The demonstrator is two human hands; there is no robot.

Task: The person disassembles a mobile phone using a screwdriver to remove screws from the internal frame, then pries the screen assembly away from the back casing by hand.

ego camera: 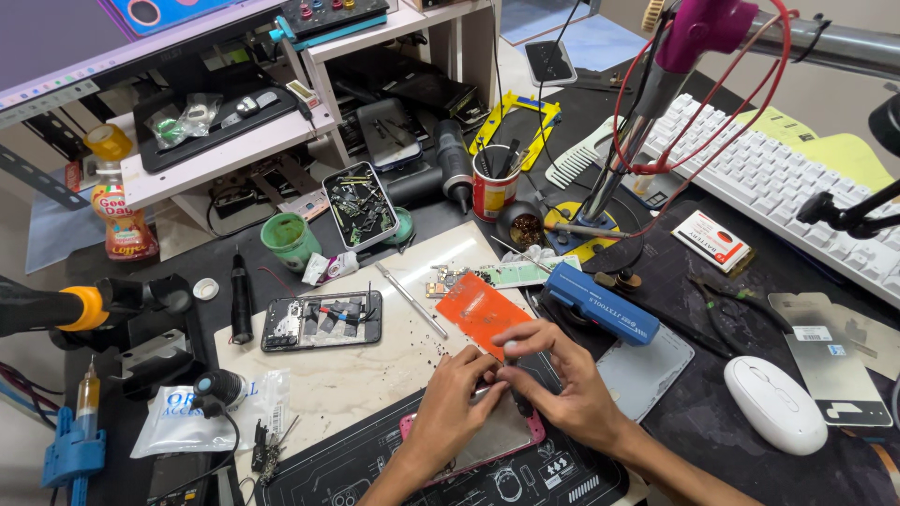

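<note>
We are working on a pink-cased phone (487, 440) lying near us on the dark mat (394, 468). Our left hand (448, 412) is pressing its edge; our right hand (562, 379) is pinching a small dark part (515, 375). A slip could knock the orange card (483, 314) or blue tool (600, 302) just beyond.

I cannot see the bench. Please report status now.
Left hand and right hand both on pink-framed phone. Orange plate and blue tool close behind.

opened phone (322, 319) left of hands | mouse (774, 404) right | keyboard (783, 178) behind mouse
</note>
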